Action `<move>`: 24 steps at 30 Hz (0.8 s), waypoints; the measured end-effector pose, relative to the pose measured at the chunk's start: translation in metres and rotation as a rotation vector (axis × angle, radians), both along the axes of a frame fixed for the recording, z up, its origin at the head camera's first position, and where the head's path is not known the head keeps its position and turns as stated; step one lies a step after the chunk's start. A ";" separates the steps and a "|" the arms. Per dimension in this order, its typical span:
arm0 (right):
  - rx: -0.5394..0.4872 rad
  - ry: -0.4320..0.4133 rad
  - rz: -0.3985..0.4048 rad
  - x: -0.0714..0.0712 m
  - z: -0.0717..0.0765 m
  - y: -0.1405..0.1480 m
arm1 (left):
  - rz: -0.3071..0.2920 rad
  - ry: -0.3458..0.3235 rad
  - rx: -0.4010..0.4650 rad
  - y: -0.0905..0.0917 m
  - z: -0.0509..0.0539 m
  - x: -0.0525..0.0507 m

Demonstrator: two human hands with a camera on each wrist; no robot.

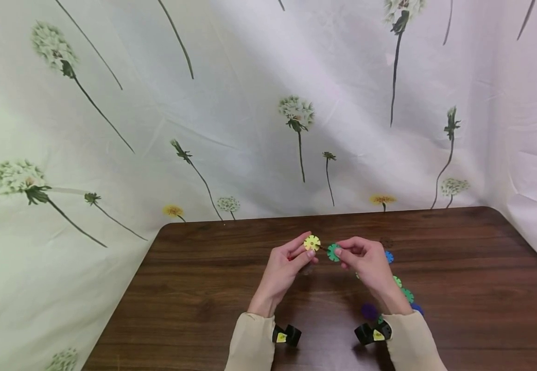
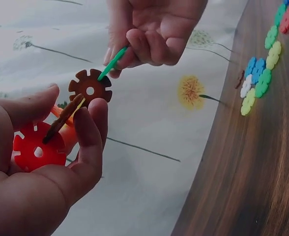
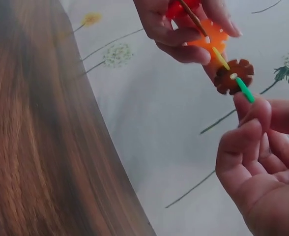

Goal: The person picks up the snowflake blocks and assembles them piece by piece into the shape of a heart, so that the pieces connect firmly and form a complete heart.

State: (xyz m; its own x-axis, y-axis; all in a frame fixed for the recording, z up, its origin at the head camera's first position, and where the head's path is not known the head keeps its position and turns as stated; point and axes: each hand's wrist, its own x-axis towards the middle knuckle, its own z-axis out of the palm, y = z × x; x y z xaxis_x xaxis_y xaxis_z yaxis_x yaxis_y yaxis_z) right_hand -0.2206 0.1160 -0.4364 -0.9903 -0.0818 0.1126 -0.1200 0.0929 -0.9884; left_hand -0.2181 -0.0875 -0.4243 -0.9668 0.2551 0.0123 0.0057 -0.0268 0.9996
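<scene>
A chain of notched discs spans both hands above the table. My left hand (image 1: 283, 268) grips its left part: a red disc (image 2: 39, 150), a brown one seen edge-on, an orange disc (image 3: 211, 40) and a yellow disc (image 1: 312, 243). At the right end of these a dark brown disc (image 2: 90, 88) stands between yellow and green. My right hand (image 1: 369, 265) pinches the green disc (image 1: 333, 252) between thumb and fingers; the green disc meets the brown disc's edge. Whether it is fully slotted in, I cannot tell.
On the brown wooden table (image 1: 180, 299), several loose discs lie right of and beneath my right forearm, including a blue disc (image 1: 389, 256), a green disc (image 1: 407, 294) and a purple disc (image 1: 369, 310). A white cloth (image 1: 249, 103) with a flower print hangs behind the table.
</scene>
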 end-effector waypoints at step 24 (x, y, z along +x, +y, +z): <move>-0.042 -0.081 -0.039 -0.006 -0.008 -0.002 | -0.065 -0.039 0.058 0.000 -0.004 -0.001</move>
